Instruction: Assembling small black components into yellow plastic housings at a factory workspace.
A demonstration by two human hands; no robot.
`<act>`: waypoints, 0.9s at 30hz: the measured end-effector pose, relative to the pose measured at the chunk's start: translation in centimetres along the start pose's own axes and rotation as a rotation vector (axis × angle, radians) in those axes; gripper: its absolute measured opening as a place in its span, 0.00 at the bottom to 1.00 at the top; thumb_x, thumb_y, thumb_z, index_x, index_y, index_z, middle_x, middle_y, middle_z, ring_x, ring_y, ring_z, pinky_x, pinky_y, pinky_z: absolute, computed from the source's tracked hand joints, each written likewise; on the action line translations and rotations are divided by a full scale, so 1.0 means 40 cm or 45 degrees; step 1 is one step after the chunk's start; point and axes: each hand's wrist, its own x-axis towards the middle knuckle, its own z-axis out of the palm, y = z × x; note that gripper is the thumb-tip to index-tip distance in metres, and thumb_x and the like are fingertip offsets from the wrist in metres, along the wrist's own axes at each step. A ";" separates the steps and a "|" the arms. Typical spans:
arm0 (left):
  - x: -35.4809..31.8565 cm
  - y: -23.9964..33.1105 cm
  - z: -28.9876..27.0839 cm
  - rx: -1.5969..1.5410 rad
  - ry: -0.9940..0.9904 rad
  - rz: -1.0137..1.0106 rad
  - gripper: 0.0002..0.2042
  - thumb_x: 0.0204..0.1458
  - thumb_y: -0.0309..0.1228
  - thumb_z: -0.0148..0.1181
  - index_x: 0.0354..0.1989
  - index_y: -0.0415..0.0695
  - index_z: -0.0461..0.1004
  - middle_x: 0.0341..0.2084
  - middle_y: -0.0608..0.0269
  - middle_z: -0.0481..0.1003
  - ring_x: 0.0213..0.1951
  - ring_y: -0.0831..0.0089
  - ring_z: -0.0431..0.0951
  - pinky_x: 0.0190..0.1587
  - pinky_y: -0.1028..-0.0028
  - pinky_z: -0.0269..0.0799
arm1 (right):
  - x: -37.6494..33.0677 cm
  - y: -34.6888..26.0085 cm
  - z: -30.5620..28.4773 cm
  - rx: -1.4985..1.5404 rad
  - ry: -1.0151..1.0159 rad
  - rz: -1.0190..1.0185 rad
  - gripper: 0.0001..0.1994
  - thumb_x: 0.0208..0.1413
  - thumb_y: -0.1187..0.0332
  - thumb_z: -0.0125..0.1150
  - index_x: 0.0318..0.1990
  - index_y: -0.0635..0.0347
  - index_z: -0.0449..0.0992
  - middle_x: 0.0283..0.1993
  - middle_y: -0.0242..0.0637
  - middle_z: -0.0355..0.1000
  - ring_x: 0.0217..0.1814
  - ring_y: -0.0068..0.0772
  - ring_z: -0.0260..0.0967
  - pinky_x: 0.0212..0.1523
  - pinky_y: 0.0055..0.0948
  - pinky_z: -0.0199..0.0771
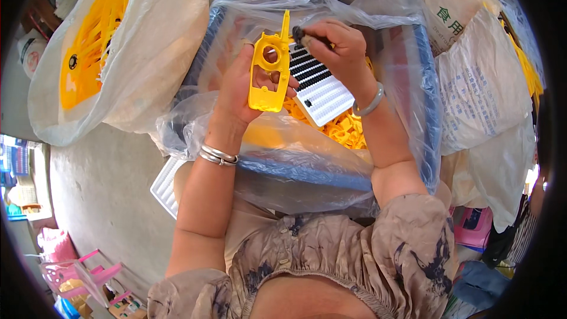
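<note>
In my left hand (239, 82) is a yellow plastic casing (269, 91), shaped like a toy walkie-talkie half with an antenna, a round hole and a wider opening. It stands upright, its hollow side toward me. My right hand (339, 47) pinches a small black part (297, 34) near the antenna, apart from the casing. Below both hands lies a white ribbed tray (328, 103) with rows of small black parts (310, 71). Under the tray, many yellow plastic pieces (348, 133) fill the bin, partly hidden by clear film.
A blue crate (433, 100) lined with clear plastic film stands before me. At the left is a white sack (171, 29) holding yellow parts (97, 47). White printed sacks (478, 88) crowd the right. A pink stool (88, 277) is at the lower left; another white tray (168, 183) lies by my left forearm.
</note>
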 end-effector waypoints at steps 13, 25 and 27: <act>0.005 -0.005 -0.003 -0.032 -0.094 -0.139 0.23 0.56 0.48 0.29 0.54 0.45 0.53 0.35 0.51 0.71 0.31 0.55 0.76 0.35 0.65 0.74 | 0.009 -0.034 0.003 0.032 -0.505 -0.328 0.10 0.38 0.76 0.61 0.31 0.65 0.72 0.27 0.40 0.68 0.26 0.37 0.69 0.26 0.24 0.69; 0.000 -0.024 0.007 0.790 0.340 0.374 0.12 0.50 0.23 0.47 0.42 0.35 0.69 0.33 0.60 0.71 0.34 0.75 0.74 0.38 0.78 0.72 | -0.006 -0.052 0.020 -0.317 -0.561 -0.473 0.05 0.44 0.72 0.55 0.28 0.61 0.67 0.25 0.39 0.66 0.26 0.38 0.67 0.27 0.28 0.70; 0.001 -0.021 -0.002 0.830 0.325 0.392 0.12 0.50 0.22 0.46 0.42 0.34 0.69 0.34 0.60 0.71 0.34 0.74 0.74 0.38 0.78 0.72 | -0.014 -0.050 0.032 -0.413 -0.582 -0.524 0.05 0.44 0.72 0.54 0.27 0.62 0.66 0.25 0.40 0.66 0.27 0.37 0.68 0.27 0.27 0.70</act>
